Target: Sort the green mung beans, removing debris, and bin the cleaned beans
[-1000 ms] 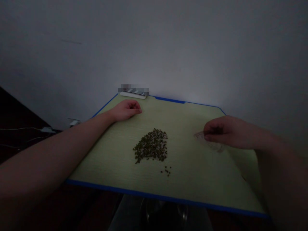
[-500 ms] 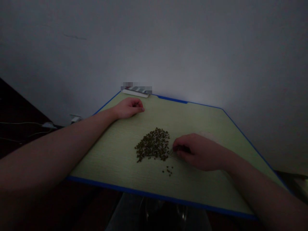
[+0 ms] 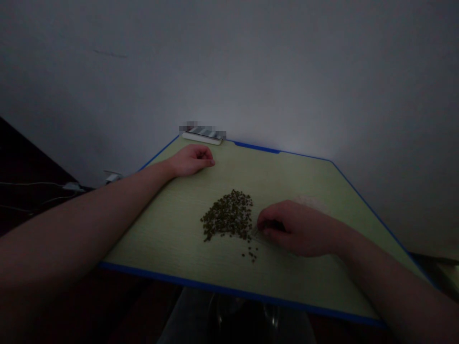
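Observation:
A loose pile of small dark greenish-brown beans or seeds (image 3: 229, 215) lies in the middle of the pale table (image 3: 172, 243). At its right edge rests my right hand (image 3: 299, 228), fingers curled and closed toward the thumb; what they hold, if anything, is hidden. A faint see-through sheet or bag, perhaps plastic, (image 3: 256, 234) shows under its fingertips and palm. My left hand (image 3: 193, 160) lies farther back on the left, apart from the pile, with its fingers curled in and nothing visible in them.
Several stray seeds (image 3: 251, 254) are scattered in front of the pile. A white flat device or case (image 3: 202, 137), partly blurred, sits at the back left corner. Blue edging (image 3: 215, 288) rims the table, and a wall (image 3: 272, 71) stands behind. White cables (image 3: 32, 184) run at left.
The lilac-grey thing at the pile's right edge no longer shows near my right fingertips, and that hand has shifted very slightly. My left hand stays where it was.

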Action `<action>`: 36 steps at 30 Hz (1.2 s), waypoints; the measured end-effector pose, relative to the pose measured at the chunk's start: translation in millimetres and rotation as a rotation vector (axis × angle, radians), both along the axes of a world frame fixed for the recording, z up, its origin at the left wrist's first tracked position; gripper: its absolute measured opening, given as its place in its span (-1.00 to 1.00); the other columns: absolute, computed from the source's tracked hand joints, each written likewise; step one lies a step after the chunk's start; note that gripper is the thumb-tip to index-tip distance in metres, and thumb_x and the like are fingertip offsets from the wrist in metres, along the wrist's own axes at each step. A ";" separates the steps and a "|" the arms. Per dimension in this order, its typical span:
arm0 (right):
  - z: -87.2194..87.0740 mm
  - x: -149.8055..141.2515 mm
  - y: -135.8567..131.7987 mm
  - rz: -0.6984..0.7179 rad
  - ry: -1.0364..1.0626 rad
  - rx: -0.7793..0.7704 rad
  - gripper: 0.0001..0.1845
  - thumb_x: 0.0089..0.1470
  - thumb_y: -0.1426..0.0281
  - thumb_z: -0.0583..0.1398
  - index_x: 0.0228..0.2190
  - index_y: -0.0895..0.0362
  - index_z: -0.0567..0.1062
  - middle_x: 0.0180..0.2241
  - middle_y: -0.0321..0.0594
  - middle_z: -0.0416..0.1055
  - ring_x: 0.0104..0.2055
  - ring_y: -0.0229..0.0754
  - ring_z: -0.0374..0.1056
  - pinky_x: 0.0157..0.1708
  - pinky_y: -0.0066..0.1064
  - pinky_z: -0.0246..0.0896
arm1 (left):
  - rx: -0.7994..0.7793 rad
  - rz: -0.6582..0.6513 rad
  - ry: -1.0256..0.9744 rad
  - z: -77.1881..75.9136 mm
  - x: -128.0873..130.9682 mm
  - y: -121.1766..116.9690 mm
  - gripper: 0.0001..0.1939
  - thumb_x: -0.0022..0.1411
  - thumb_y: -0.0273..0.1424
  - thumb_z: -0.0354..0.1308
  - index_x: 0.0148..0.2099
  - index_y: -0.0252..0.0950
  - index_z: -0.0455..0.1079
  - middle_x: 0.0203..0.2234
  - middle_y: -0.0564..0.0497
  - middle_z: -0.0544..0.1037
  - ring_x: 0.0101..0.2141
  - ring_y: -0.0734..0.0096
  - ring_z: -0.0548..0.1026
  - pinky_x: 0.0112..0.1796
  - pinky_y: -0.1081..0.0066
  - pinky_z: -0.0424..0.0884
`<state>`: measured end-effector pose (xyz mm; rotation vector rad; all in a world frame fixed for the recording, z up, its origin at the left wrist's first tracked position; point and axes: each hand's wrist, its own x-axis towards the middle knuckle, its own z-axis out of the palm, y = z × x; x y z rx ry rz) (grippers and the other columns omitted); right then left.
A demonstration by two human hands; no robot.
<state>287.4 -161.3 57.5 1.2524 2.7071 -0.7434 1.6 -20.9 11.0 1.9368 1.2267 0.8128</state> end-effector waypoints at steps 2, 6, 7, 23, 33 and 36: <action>-1.3 0.1 0.4 0.004 0.008 0.013 -0.78 0.07 0.49 0.12 -0.33 0.15 0.58 -0.47 -0.28 0.48 -0.49 -0.29 0.28 -0.47 -0.45 0.04 | 0.002 0.000 0.007 -0.4 0.2 0.8 -0.83 0.04 -0.32 0.24 -0.43 -0.32 0.35 -0.69 0.18 0.28 -0.62 0.60 0.21 -0.55 0.51 0.13; -1.5 1.4 0.5 0.001 0.010 -0.006 -0.80 0.06 0.50 0.13 -0.35 0.16 0.57 -0.48 -0.29 0.47 -0.50 -0.30 0.27 -0.48 -0.45 0.04 | -0.012 0.003 0.002 -2.4 0.0 2.9 -0.82 0.04 -0.32 0.23 -0.43 -0.31 0.35 -0.69 0.18 0.28 -0.63 0.60 0.20 -0.56 0.51 0.11; -1.3 1.9 0.5 0.002 0.003 -0.007 -0.80 0.05 0.51 0.13 -0.36 0.15 0.57 -0.48 -0.29 0.47 -0.50 -0.30 0.27 -0.48 -0.45 0.04 | -0.010 0.002 0.000 -2.8 -0.2 3.1 -0.82 0.04 -0.31 0.23 -0.43 -0.31 0.35 -0.69 0.18 0.28 -0.63 0.60 0.20 -0.56 0.51 0.11; -6.0 -3.2 -1.2 -0.012 0.057 0.023 -0.81 0.05 0.52 0.12 -0.36 0.15 0.55 -0.48 -0.30 0.46 -0.48 -0.30 0.27 -0.47 -0.45 0.04 | 0.019 -0.010 0.014 -3.5 -1.5 4.2 -0.81 0.06 -0.29 0.23 -0.41 -0.32 0.35 -0.67 0.17 0.29 -0.61 0.58 0.21 -0.55 0.50 0.13; -9.2 -7.2 0.7 0.011 0.100 0.033 -0.80 0.03 0.54 0.13 -0.35 0.16 0.57 -0.47 -0.30 0.47 -0.48 -0.30 0.26 -0.45 -0.45 0.04 | 0.015 0.002 0.017 -0.8 0.6 1.6 -0.83 0.05 -0.33 0.23 -0.43 -0.31 0.35 -0.67 0.17 0.28 -0.62 0.59 0.21 -0.56 0.50 0.11; -8.5 -7.9 1.0 0.056 0.112 0.024 -0.80 0.02 0.56 0.14 -0.36 0.17 0.56 -0.49 -0.31 0.45 -0.49 -0.31 0.25 -0.46 -0.45 0.02 | 0.007 0.002 0.007 -0.3 0.9 1.0 -0.83 0.04 -0.33 0.23 -0.44 -0.31 0.35 -0.68 0.18 0.27 -0.62 0.59 0.20 -0.56 0.50 0.10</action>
